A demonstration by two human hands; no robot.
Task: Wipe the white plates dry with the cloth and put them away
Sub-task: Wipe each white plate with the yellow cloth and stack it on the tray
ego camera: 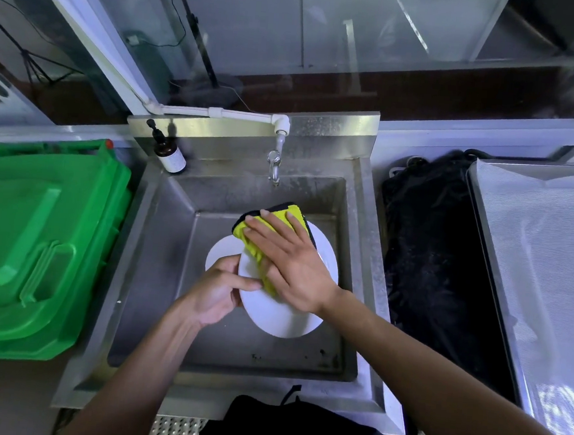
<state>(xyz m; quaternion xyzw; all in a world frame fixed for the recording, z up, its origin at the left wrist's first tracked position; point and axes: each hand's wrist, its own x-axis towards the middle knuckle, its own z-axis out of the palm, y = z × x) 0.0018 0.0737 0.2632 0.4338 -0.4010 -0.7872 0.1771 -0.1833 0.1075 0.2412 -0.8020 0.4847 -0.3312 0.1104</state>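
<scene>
Over the steel sink [167, 276] I hold a white plate [281, 314] tilted toward me. My left hand [220, 289] grips its left rim, thumb on the face. My right hand [287, 262] lies flat with straight fingers on a yellow cloth with a black edge [253, 237], pressing it against the plate's upper part. A second white plate [221, 251] lies behind and below it in the sink, mostly hidden.
A tap [274, 168] hangs over the sink's back wall, with a brown soap bottle [168, 154] at its back left corner. A green lidded bin [32, 248] stands to the left. A black rack [436, 263] and a steel tray [542, 271] are to the right.
</scene>
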